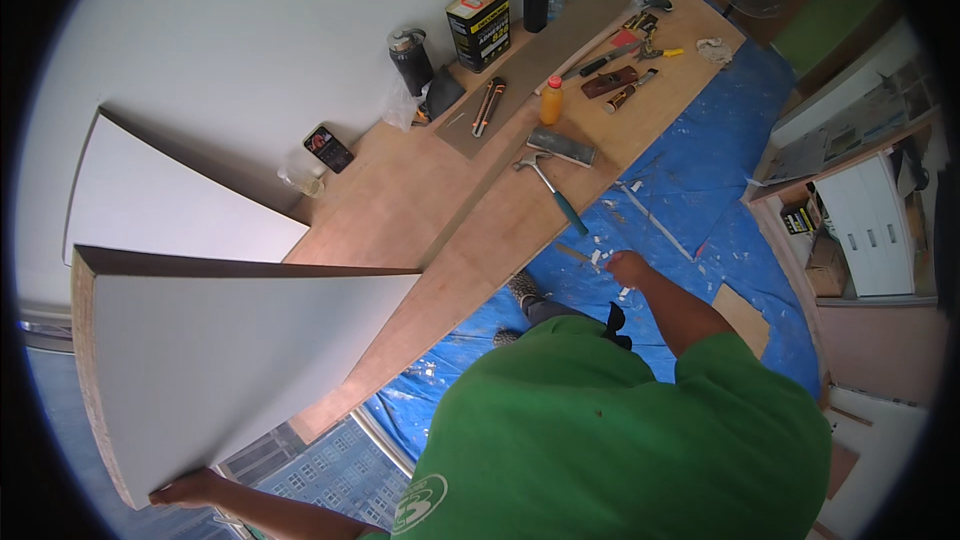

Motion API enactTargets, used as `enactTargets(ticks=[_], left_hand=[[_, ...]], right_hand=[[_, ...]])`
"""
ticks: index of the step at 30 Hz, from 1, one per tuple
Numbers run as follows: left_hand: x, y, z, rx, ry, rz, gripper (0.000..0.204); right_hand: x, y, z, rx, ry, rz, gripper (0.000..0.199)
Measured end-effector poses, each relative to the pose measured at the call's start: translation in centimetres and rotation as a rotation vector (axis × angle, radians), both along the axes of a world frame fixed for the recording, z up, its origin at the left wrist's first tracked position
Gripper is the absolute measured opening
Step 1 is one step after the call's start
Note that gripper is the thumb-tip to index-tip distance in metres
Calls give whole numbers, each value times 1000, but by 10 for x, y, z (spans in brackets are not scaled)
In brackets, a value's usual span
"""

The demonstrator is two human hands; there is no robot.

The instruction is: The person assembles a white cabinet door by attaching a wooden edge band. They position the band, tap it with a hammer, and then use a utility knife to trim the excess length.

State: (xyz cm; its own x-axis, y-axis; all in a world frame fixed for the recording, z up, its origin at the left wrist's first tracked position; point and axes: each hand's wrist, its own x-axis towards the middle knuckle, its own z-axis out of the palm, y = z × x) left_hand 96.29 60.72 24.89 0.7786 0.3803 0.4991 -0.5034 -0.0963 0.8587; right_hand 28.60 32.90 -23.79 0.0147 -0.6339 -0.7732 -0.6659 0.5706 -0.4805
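A large white-faced panel (230,360) with a dark top edge and a raw board edge stands tilted at the left, its far end on the wooden worktable (380,210). My left hand (185,490) is closed on the panel's lower near corner. Off the table's near side, over the blue sheet, my right hand (628,270) is closed in a fist. A thin, flat brownish strip (573,254) shows just left of it; I cannot tell whether the fist holds it. Closest to this hand on the table is a hammer (555,195) with a green handle.
Another white panel (170,200) leans by the wall. The table bears a sanding block (562,146), an orange bottle (552,100), a utility knife (488,107), a hand plane (609,82), a chisel (630,91), an adhesive can (478,28) and a phone (329,148). Scraps litter the blue sheet (690,170).
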Motion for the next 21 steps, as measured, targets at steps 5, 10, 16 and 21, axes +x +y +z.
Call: enactTargets(ticks=[5, 10, 16, 21], left_hand=[[8, 5, -2, -64, 125, 17, 80], [20, 11, -6, 37, 39, 52, 84], [8, -2, 2, 25, 104, 38, 74], [9, -21, 5, -58, -1, 27, 79]], right_hand=[[-7, 19, 12, -36, 24, 42, 30], [-24, 17, -1, 57, 143, 198, 33], [-36, -29, -50, -274, 96, 421, 30], [-31, -83, -55, -329, -4, -1, 25]])
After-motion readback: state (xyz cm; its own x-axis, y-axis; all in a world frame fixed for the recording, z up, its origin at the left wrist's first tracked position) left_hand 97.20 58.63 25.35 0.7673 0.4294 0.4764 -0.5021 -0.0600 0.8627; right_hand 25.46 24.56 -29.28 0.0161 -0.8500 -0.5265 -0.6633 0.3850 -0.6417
